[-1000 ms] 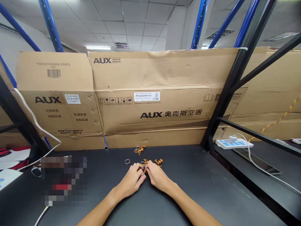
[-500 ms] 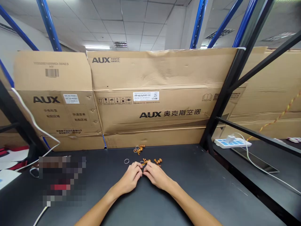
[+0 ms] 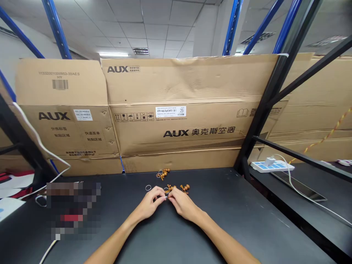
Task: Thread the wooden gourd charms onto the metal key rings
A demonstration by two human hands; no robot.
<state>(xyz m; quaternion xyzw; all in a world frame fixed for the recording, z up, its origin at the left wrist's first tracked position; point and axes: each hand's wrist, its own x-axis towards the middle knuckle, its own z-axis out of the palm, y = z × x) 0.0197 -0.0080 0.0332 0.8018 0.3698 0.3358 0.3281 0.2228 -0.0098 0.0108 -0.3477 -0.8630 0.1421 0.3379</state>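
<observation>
My left hand (image 3: 150, 203) and my right hand (image 3: 182, 202) meet fingertip to fingertip on the black table (image 3: 220, 220). Both pinch a small metal ring (image 3: 165, 198) between them. Right behind my fingers lies a cluster of small brown wooden gourd charms (image 3: 178, 188). A second cluster of gourd charms (image 3: 162, 173) sits farther back, near the cardboard. A loose metal key ring (image 3: 148, 187) lies flat just left of my left hand.
Large AUX cardboard boxes (image 3: 176, 110) stand along the table's back edge. A black rack post (image 3: 264, 106) rises at the right. Beyond it a white power strip (image 3: 272, 166) with a cable rests on a neighbouring table. A blurred patch (image 3: 73, 211) and white cables lie at the left.
My hands have stayed in place; the fingertips have drawn closer together around the small ring. The view has shifted very slightly.
</observation>
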